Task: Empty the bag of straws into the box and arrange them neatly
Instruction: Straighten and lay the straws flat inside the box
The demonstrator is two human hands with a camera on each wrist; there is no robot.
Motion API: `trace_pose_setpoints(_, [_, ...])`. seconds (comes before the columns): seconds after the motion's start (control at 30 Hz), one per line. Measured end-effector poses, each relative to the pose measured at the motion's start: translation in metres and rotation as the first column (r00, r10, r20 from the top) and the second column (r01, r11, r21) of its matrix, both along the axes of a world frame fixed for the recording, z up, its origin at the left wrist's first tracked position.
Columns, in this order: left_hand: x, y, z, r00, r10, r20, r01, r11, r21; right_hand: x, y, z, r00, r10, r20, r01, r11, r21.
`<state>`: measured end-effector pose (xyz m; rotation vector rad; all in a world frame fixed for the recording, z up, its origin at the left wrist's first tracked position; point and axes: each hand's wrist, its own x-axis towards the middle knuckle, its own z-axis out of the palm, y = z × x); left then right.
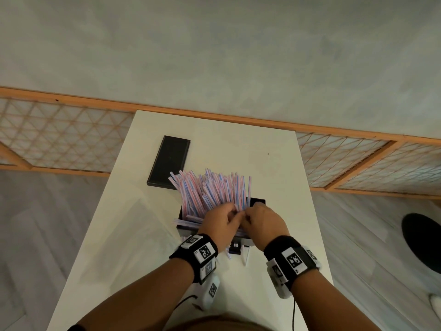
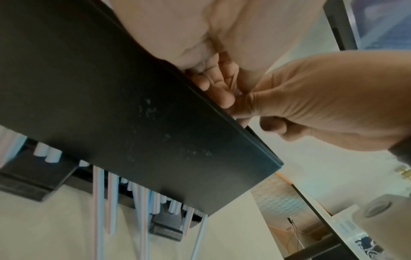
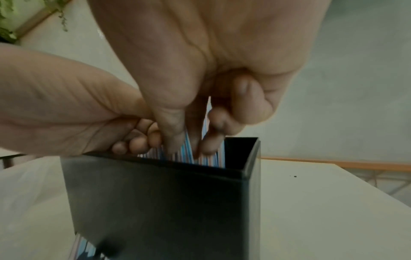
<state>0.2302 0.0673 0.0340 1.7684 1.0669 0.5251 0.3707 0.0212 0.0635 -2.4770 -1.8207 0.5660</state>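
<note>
A black box (image 1: pixel 259 202) stands on the white table (image 1: pixel 274 168). A big bunch of pink-and-blue striped straws (image 1: pixel 210 189) fans out of it, leaning away from me. Over the box's near side, my left hand (image 1: pixel 232 215) and right hand (image 1: pixel 250 215) meet, each with its fingers curled into the bunch. In the right wrist view my right hand (image 3: pixel 195 133) pinches straws (image 3: pixel 188 149) just above the box rim (image 3: pixel 169 165), and my left hand (image 3: pixel 133 140) grips beside it. A few straws (image 2: pixel 142 202) poke out under the box wall (image 2: pixel 133 114).
The black box lid (image 1: pixel 169 162) lies flat at the back left of the table. A clear bag (image 1: pixel 136 211) lies left of the box. Loose straws (image 1: pixel 245 255) rest on the table in front of the box. A wooden lattice screen (image 1: pixel 59 137) lies beyond the table.
</note>
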Motion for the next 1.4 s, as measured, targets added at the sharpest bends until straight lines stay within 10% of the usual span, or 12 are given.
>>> trace_pose_setpoints(0.23, [-0.006,0.010,0.012,0.996,0.078,-0.034,-0.078,0.997,0.004,-0.002,0.014,-0.017,0.992,0.088,0.089,-0.056,0.948,-0.313])
trace_pose_setpoints(0.47, [-0.015,0.012,0.015,0.989,-0.024,-0.145,0.017,0.999,-0.052,0.001,0.019,-0.009,0.981,0.192,-0.015,-0.189,0.947,-0.258])
trace_pose_setpoints(0.87, [-0.043,0.016,0.017,0.975,0.222,0.019,-0.218,0.968,-0.124,0.001,0.009,-0.003,0.929,0.312,-0.197,-0.329,0.942,-0.062])
trace_pose_setpoints(1.2, [-0.076,0.019,0.023,0.904,0.426,0.040,-0.417,0.898,-0.139,0.005,0.020,0.010,0.893,0.449,-0.006,-0.447,0.888,-0.107])
trace_pose_setpoints(1.4, [-0.113,0.020,0.018,0.854,0.520,-0.021,-0.520,0.854,0.015,-0.014,0.017,0.009,0.891,0.341,-0.299,-0.377,0.924,-0.069])
